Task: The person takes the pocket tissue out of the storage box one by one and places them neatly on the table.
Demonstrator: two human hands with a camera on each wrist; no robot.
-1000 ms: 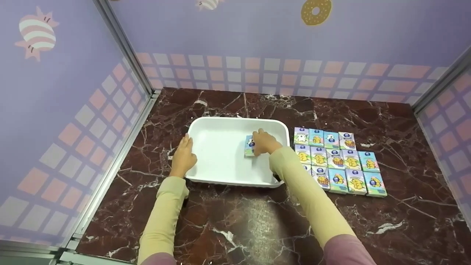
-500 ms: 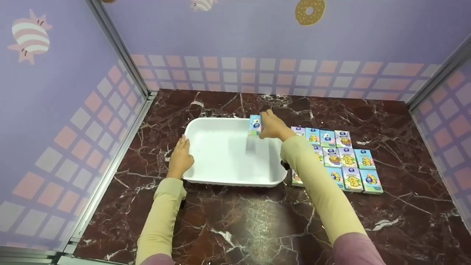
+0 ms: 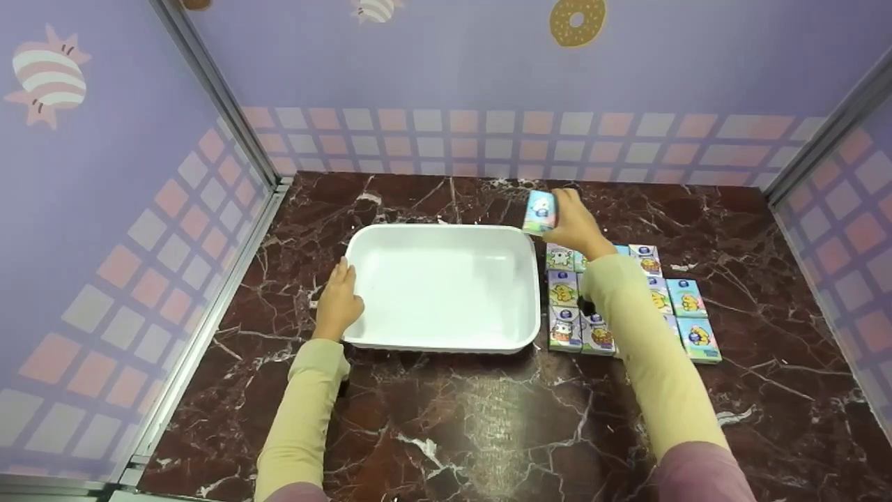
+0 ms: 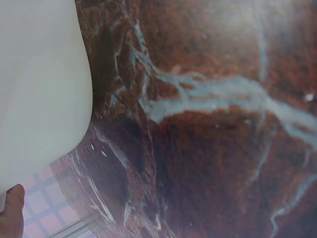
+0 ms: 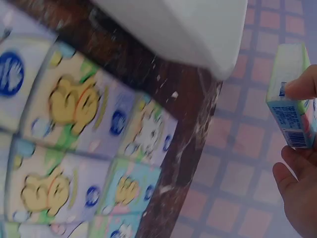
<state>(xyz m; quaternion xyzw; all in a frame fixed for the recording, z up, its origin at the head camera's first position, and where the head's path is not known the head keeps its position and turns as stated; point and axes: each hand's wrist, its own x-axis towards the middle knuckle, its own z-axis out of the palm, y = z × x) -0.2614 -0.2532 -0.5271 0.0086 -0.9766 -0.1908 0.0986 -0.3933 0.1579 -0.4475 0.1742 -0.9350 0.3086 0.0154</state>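
My right hand (image 3: 577, 223) pinches a small blue pocket tissue pack (image 3: 541, 211) with a cartoon print, held in the air just over the far right corner of the white tray (image 3: 439, 293). In the right wrist view, the thumb and fingers hold the tissue pack (image 5: 290, 96) from opposite sides, its barcode showing. At the tray's left rim rests my left hand (image 3: 338, 300), fingers straight along the outside. Only one fingertip (image 4: 15, 208) beside the white tray shows in the left wrist view. Nothing lies inside the tray.
To the right of the tray, rows of similar tissue packs (image 3: 563, 289) lie flat, side by side, partly hidden by the right forearm. All stand on a dark red marbled table (image 3: 446, 418). Purple printed panels (image 3: 418, 63) close off the back and both sides.
My right hand has lifted the blue tissue pack from inside the tray, then carried it up and to the right past the far right corner. The left hand stays on the rim.
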